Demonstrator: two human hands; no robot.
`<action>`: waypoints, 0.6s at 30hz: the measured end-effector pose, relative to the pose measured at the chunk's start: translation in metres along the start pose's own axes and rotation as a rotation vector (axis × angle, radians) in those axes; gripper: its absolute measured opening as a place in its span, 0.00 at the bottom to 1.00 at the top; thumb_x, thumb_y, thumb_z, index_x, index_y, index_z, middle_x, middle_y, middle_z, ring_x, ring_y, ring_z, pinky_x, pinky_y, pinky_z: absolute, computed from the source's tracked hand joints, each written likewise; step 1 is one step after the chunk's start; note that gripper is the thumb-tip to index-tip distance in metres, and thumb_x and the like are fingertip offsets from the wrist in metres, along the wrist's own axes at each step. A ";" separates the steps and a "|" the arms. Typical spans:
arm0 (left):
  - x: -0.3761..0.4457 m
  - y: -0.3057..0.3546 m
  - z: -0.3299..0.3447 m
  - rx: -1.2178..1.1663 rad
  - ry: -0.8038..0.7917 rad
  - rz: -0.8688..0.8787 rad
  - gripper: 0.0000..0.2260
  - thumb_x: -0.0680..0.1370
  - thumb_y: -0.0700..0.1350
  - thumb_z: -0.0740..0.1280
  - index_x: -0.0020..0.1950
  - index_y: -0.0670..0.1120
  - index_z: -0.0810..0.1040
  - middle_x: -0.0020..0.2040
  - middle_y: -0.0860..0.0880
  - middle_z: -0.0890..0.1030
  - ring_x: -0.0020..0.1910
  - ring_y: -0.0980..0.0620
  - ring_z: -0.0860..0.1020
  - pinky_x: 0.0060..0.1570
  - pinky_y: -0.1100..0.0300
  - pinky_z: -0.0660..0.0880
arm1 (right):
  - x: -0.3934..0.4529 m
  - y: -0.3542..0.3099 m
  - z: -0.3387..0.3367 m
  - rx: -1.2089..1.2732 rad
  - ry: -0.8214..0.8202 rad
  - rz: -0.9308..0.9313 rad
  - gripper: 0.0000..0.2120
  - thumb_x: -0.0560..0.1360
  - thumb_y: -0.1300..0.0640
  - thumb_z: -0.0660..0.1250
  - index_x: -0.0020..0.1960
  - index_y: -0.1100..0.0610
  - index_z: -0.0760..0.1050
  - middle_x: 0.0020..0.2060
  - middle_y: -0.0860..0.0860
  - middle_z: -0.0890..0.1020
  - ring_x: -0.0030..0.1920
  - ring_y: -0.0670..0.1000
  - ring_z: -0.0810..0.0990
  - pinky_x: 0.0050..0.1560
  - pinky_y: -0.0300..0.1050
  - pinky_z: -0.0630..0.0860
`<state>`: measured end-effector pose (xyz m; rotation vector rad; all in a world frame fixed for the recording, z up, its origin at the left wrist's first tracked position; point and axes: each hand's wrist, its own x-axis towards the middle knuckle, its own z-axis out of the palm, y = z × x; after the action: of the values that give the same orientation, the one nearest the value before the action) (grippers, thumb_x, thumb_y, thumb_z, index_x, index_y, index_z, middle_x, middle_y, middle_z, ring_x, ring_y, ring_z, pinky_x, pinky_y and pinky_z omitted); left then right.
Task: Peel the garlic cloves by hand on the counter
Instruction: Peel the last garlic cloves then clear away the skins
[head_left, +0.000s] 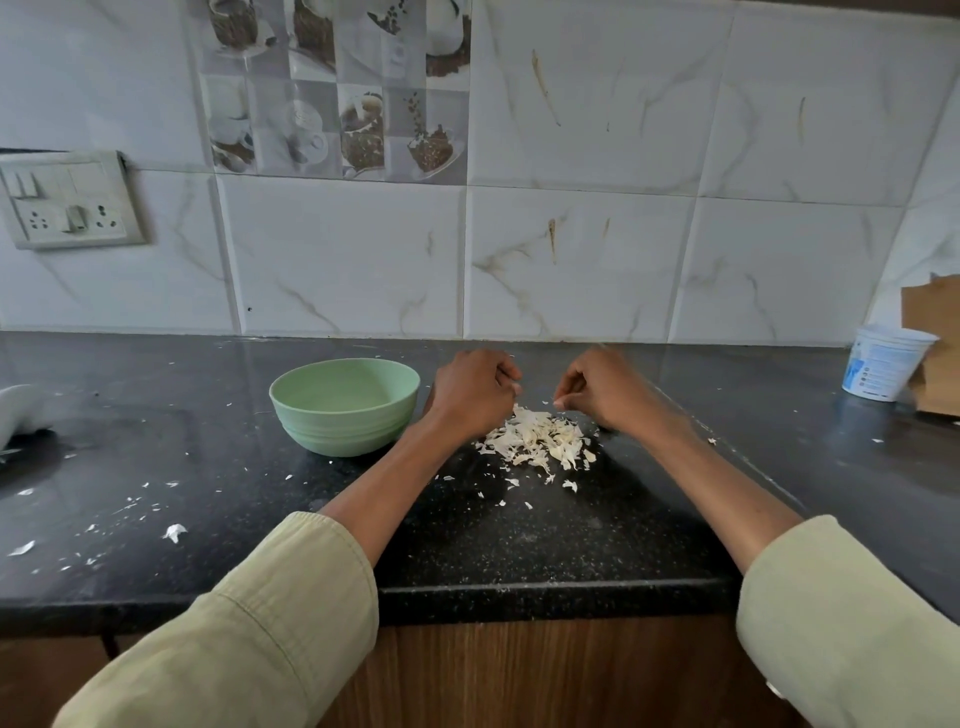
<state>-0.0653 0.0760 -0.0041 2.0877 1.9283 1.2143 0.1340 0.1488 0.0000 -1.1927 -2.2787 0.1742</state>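
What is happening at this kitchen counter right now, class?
A person stands at a dark counter, peeling garlic by hand. Both the left hand and the right hand have curled fingers, held just above a pile of papery garlic skins. Whatever they pinch is too small to make out. A green bowl sits left of the hands, and loose skin flakes lie scattered across the counter.

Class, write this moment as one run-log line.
step: peeling garlic | left hand: curled, contents unclear | right hand: curled | peel pile: below hands | green bowl: left of pile
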 end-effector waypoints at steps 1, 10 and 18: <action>0.000 0.000 0.000 -0.001 0.001 0.002 0.07 0.79 0.42 0.70 0.53 0.51 0.86 0.47 0.56 0.86 0.51 0.55 0.83 0.59 0.49 0.81 | -0.001 -0.001 0.001 -0.025 -0.012 -0.004 0.04 0.73 0.58 0.80 0.43 0.54 0.86 0.37 0.43 0.85 0.39 0.39 0.83 0.53 0.45 0.83; 0.003 -0.004 0.005 0.004 -0.015 0.036 0.07 0.80 0.42 0.70 0.51 0.51 0.86 0.48 0.56 0.86 0.50 0.55 0.83 0.58 0.49 0.82 | -0.003 -0.013 0.007 -0.330 0.014 -0.118 0.03 0.76 0.58 0.78 0.45 0.56 0.85 0.45 0.52 0.86 0.52 0.52 0.83 0.57 0.52 0.80; 0.005 -0.007 0.008 0.010 -0.016 0.050 0.06 0.79 0.42 0.70 0.50 0.51 0.87 0.48 0.56 0.87 0.50 0.56 0.84 0.59 0.49 0.82 | -0.001 -0.014 0.007 -0.260 0.069 -0.123 0.04 0.76 0.59 0.78 0.45 0.54 0.84 0.43 0.49 0.85 0.47 0.49 0.82 0.58 0.49 0.81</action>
<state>-0.0669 0.0851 -0.0110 2.1563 1.8907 1.1952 0.1204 0.1406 -0.0017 -1.1593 -2.3564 -0.2125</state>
